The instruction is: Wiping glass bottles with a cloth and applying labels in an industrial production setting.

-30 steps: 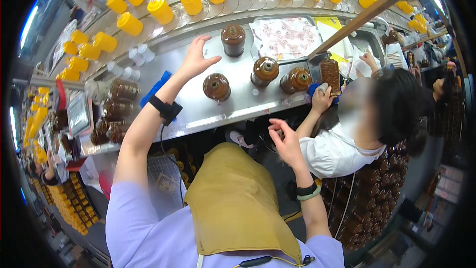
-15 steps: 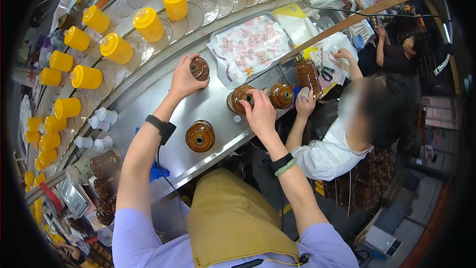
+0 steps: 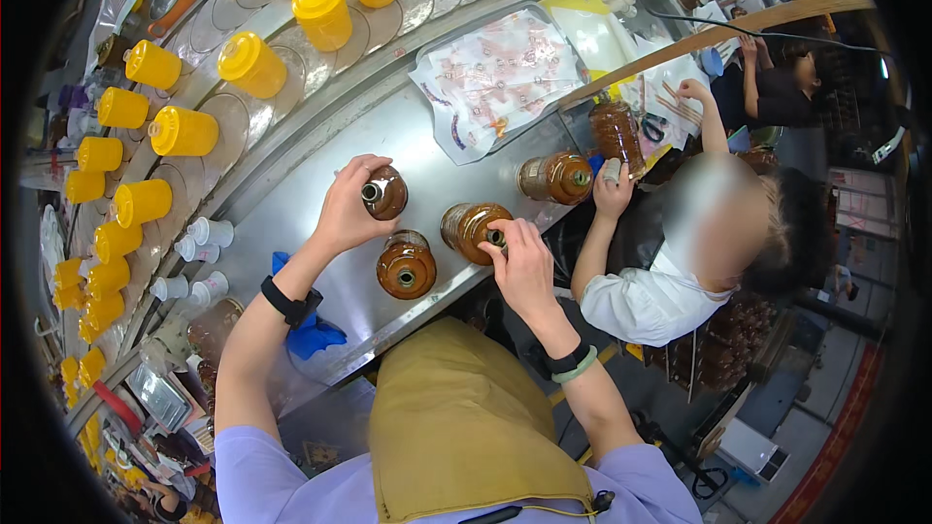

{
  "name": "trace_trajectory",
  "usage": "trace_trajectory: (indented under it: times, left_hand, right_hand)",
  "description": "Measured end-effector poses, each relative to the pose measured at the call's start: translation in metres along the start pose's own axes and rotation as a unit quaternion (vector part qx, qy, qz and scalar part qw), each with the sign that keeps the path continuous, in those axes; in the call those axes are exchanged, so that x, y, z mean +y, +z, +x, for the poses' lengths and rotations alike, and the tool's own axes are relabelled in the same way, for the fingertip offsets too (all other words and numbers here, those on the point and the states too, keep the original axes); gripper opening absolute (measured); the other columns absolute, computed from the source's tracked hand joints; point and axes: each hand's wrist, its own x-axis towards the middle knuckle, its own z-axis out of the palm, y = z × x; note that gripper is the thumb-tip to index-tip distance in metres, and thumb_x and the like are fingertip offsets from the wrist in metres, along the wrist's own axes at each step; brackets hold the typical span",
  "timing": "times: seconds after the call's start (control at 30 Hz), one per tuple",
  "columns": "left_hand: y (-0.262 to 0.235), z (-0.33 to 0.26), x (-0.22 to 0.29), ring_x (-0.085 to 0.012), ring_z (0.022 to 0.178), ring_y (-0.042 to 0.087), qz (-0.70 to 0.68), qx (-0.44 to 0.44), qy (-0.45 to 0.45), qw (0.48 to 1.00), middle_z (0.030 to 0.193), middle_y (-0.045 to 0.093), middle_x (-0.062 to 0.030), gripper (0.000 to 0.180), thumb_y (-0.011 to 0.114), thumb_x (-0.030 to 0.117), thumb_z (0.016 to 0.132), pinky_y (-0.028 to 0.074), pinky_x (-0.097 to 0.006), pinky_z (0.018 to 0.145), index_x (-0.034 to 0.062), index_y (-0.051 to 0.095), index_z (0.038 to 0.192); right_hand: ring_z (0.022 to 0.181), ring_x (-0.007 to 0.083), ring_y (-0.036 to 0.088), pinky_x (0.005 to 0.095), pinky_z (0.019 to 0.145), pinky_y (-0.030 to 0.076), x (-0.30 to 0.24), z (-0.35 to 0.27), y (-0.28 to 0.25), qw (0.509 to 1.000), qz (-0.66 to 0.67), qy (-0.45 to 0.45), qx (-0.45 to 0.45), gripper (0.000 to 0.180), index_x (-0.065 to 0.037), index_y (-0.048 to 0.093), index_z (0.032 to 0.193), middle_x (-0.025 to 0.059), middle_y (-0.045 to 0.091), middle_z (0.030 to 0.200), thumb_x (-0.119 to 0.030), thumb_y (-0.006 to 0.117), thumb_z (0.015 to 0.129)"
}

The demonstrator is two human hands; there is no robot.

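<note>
My left hand [image 3: 351, 206] is wrapped round a glossy brown bottle [image 3: 390, 196] with a narrow dark mouth, at the table's middle. Just nearer to me stands a second brown bottle [image 3: 405, 270], held by neither hand. To its right, my right hand [image 3: 525, 266] pinches the neck of a third brown bottle [image 3: 468, 226]. Whether anything small is between those fingers is hidden. Farther right, another brown bottle [image 3: 555, 179] stands by the table's edge, apart from my hands.
A tray lined with printed sheets [image 3: 500, 78] lies at the back. Yellow canisters [image 3: 323, 15] and small white cups [image 3: 211, 231] line the curved conveyor. A co-worker's hand [image 3: 613, 188] holds a brown bottle [image 3: 617, 133] at right. A blue cloth [image 3: 316, 335] hangs at the near edge.
My left hand has brought its bottle nearer to me, close to the free-standing one. The right hand's bottle has come nearer too, away from the bottle beside the co-worker. The view has shifted slightly.
</note>
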Motion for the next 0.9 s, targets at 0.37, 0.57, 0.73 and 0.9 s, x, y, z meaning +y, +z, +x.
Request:
trace_trajectory:
  times: [0.37, 0.57, 0.73, 0.9]
  left_hand:
    - [0.006, 0.019, 0.007, -0.0322, 0.117, 0.064, 0.001, -0.033, 0.014, 0.999, 0.128, 0.062, -0.0166, 0.080, 0.097, 0.022, 0.064, 0.052, -0.041, 0.103, 0.0016, 0.058, 0.131]
    - [-0.022, 0.079, -0.009, -0.0350, 0.127, 0.061, -0.026, -0.124, -0.123, 0.984, 0.140, 0.061, -0.0186, 0.065, 0.079, 0.039, 0.091, 0.048, -0.043, 0.108, 0.0004, 0.058, 0.139]
    - [0.007, 0.170, -0.042, -0.0339, 0.129, 0.058, -0.214, -0.233, -0.368, 0.874, 0.153, 0.044, -0.0250, 0.085, 0.076, 0.043, 0.094, 0.048, -0.043, 0.108, -0.0017, 0.037, 0.155]
    - [0.085, 0.213, -0.068, -0.0356, 0.118, 0.063, -0.239, -0.219, -0.460, 0.826, 0.143, 0.051, -0.0234, 0.076, 0.073, 0.040, 0.094, 0.053, -0.045, 0.103, -0.0025, 0.040, 0.147]
  right_hand:
    - [0.092, 0.0289, 0.064, 0.0414, 0.077, 0.053, 0.011, 0.020, 0.004, 0.998, -0.051, 0.015, 0.032, 0.027, -0.009, 0.065, 0.107, 0.0076, 0.064, 0.097, -0.023, 0.077, 0.088]
    - [0.095, 0.0269, 0.063, 0.0408, 0.077, 0.051, 0.019, 0.027, 0.005, 0.997, -0.063, 0.008, 0.049, 0.029, -0.009, 0.063, 0.109, 0.0055, 0.064, 0.099, -0.025, 0.075, 0.088]
    - [0.096, 0.0263, 0.064, 0.0404, 0.077, 0.051, 0.023, 0.024, 0.016, 0.996, -0.074, 0.049, 0.024, 0.027, -0.010, 0.063, 0.108, 0.0052, 0.063, 0.100, -0.024, 0.074, 0.088]
    - [0.094, 0.0258, 0.063, 0.0405, 0.076, 0.050, 0.025, 0.022, 0.021, 0.995, -0.074, 0.020, 0.066, 0.028, -0.012, 0.064, 0.109, 0.0046, 0.062, 0.099, -0.026, 0.075, 0.087]
